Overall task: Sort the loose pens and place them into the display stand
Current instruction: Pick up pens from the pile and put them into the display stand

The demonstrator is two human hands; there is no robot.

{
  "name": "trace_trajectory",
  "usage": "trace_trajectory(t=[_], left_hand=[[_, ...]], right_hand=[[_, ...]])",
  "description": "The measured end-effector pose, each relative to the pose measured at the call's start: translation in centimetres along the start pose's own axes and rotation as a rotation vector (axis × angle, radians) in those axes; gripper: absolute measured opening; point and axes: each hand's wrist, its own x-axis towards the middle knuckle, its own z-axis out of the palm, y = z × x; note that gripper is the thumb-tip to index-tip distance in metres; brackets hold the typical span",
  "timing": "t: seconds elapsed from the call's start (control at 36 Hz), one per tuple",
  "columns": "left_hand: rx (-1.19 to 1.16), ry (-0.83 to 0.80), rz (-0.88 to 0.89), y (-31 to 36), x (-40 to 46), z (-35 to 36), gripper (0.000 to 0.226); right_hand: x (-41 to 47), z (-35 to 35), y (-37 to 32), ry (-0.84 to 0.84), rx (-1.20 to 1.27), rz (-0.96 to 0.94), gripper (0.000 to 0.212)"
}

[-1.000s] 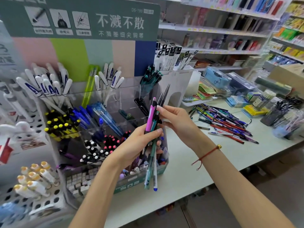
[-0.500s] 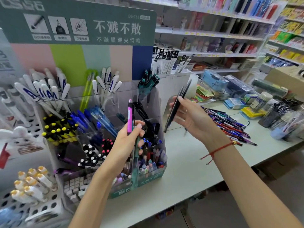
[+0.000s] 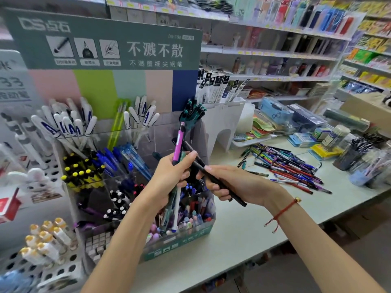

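On the pale counter [image 3: 243, 229], before blurred shop shelves [image 3: 275, 53], both hands grip pens: left [image 3: 169, 178], right [image 3: 239, 185].

Stocked shelves [image 3: 275, 53], perhaps stationery

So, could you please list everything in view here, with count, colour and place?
Clear acrylic display stand: one, tiered, left on the counter, under a green header sign.
White-capped pens: many, top tier of the stand.
Yellow-and-black pens: a cluster, middle tier.
Loose pile of mixed-colour pens: many, on the pale green counter, right of the stand.
Bundle of pens with a pink one: several, gripped upright in front of the stand.
Slim black pens: count unclear, slanted, tips meeting the bundle.
Shelves of stationery: several, behind.
Left hand: grips the bundle.
Right hand: grips the black pens; red string bracelet on the wrist.
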Motion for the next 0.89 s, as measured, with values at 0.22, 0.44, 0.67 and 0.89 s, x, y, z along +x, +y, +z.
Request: trace_trajectory(t=[0.22, 0.44, 0.67, 0.89], left_hand=[[-0.072, 0.213, 0.073, -0.3, -0.2, -1.1, 0.029], [-0.137, 0.348, 0.069, -1.2, -1.0, -2.0, 0.005], [-0.226, 0.358, 0.025, -1.8, -1.2, -2.8, 0.016], [-0.450, 0.241, -0.062, -2.7, -1.0, -2.5, 0.022]], right_hand=[[-1.1, -2.2, 0.9, 0.277, 0.148, -0.177, 0.023], [-0.2, -3.4, -0.6, 0.712, -0.092, -0.347, 0.012], [1.6, -6.4, -4.6, 0.824, -1.009, -0.357, 0.013], [8.1, -3.1, -5.1, 0.778, -1.386, -0.366, 0.024]])
